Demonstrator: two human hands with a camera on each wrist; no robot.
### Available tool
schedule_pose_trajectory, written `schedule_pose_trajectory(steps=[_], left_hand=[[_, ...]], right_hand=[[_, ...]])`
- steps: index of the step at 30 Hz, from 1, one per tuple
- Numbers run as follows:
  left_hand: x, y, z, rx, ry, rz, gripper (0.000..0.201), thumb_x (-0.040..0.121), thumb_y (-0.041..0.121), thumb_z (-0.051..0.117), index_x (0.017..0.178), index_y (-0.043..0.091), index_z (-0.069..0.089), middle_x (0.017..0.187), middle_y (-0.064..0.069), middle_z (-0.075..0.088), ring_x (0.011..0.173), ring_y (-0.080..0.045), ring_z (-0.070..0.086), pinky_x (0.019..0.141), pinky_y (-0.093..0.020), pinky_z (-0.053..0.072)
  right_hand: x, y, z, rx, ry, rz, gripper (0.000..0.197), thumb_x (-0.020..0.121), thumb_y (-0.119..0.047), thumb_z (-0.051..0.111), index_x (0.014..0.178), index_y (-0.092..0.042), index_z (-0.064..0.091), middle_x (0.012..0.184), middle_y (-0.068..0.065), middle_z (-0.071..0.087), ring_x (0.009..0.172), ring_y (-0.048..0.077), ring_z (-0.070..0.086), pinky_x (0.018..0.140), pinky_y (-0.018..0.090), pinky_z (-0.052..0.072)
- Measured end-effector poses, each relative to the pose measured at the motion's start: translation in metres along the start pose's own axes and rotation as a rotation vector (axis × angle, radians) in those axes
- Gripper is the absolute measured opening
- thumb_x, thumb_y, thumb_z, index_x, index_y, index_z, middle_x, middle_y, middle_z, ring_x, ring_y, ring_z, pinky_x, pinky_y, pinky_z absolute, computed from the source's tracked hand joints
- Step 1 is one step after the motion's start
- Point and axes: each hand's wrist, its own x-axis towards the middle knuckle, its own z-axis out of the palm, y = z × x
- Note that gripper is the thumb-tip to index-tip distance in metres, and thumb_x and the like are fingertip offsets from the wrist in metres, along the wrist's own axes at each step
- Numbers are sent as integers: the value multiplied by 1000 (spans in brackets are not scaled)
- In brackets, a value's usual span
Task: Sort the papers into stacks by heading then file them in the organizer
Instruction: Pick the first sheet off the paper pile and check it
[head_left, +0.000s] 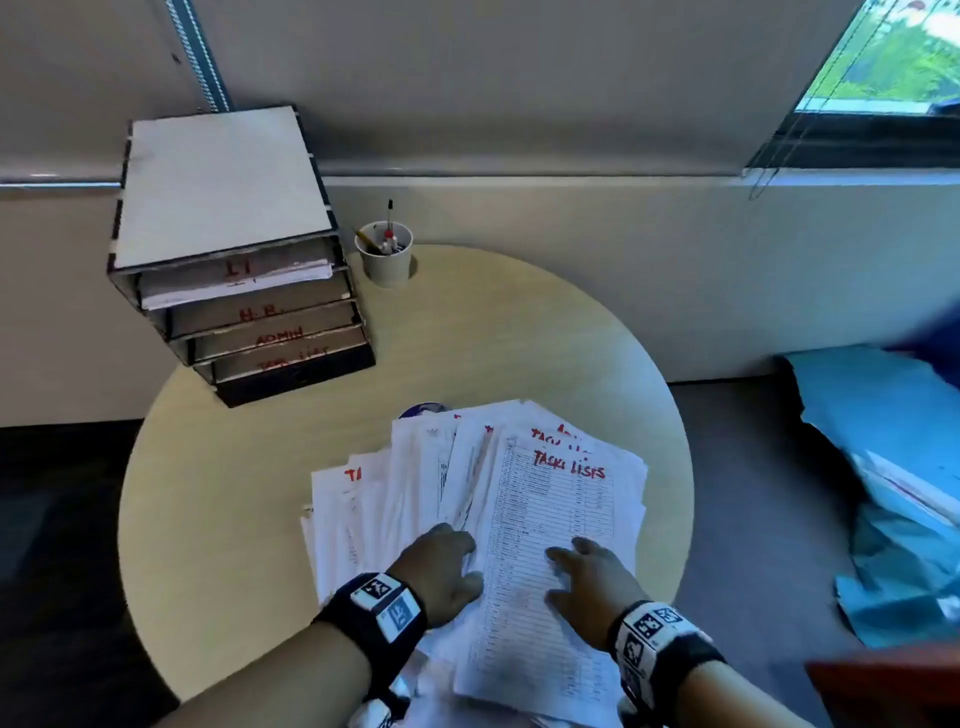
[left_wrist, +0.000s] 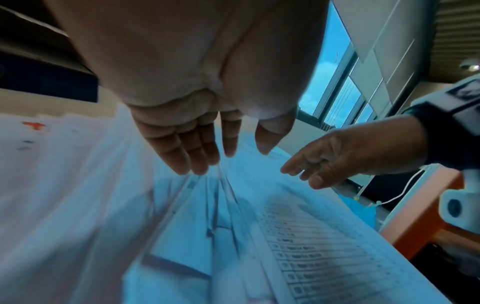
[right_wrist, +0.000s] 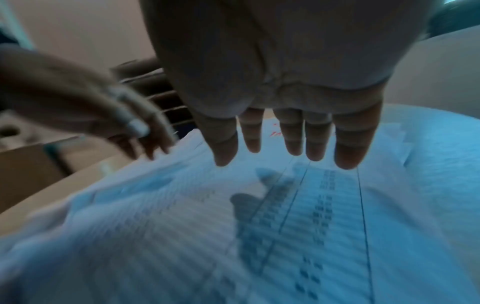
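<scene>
A fanned heap of white papers (head_left: 467, 499) lies on the round beige table (head_left: 234, 509). Its top sheet (head_left: 550, 519) is a printed table headed "TASKS LISTS" in red. My left hand (head_left: 441, 566) hovers over the heap's left half with fingers straight, open, also seen as left hand (left_wrist: 202, 144). My right hand (head_left: 587, 577) spreads over the top sheet, open, its fingers (right_wrist: 293, 139) just above the print. The organizer (head_left: 234, 260) stands at the table's far left, its trays marked IT, H.R., ADMIN and a task-list label; papers lie in the IT tray.
A paper cup (head_left: 385, 254) with pens stands just right of the organizer. Blue plastic sheeting (head_left: 893, 467) covers things on the floor to the right. A wall ledge and a window (head_left: 893, 57) run behind the table. An orange edge (head_left: 883, 686) shows at the lower right.
</scene>
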Motion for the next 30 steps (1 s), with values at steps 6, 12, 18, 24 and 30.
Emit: schedule_pose_trajectory(steps=[6, 12, 18, 24, 30], left_hand=[[42, 24, 25, -62, 83, -279, 49, 89, 52, 56, 115, 11, 52, 120, -13, 53, 103, -32, 57, 84, -36, 49], [58, 44, 33, -208, 262, -413, 48, 81, 49, 65, 121, 27, 48, 118, -1, 61, 102, -27, 61, 87, -40, 52], [64, 63, 29, -408, 390, -293, 30, 90, 19, 66, 116, 25, 54, 115, 1, 67, 97, -25, 63, 79, -28, 48], [51, 44, 30, -527, 504, -264, 29, 92, 24, 69, 76, 20, 45, 69, 4, 48, 66, -18, 43, 59, -28, 36], [24, 15, 37, -548, 416, -292, 46, 100, 42, 53, 68, 10, 41, 58, 1, 33, 57, -19, 33, 57, -31, 28]], right_hand=[[7, 15, 22, -153, -154, -103, 73, 89, -54, 54, 151, -38, 19, 164, 7, -1, 148, 30, 11, 117, 47, 26], [9, 37, 27, -192, -101, -252, 74, 87, -53, 57, 149, -41, 19, 164, 8, -3, 147, 30, 9, 114, 48, 32], [7, 55, 24, -181, -84, -371, 71, 85, -58, 57, 148, -42, 28, 165, -2, 3, 148, 26, 8, 116, 47, 28], [16, 83, 11, 349, 213, -145, 53, 87, -43, 66, 136, -28, 54, 144, -4, 48, 126, 13, 49, 109, 27, 37], [38, 90, -5, 697, 250, 180, 69, 83, -38, 73, 143, -22, 42, 132, 4, 56, 100, 16, 59, 94, 34, 50]])
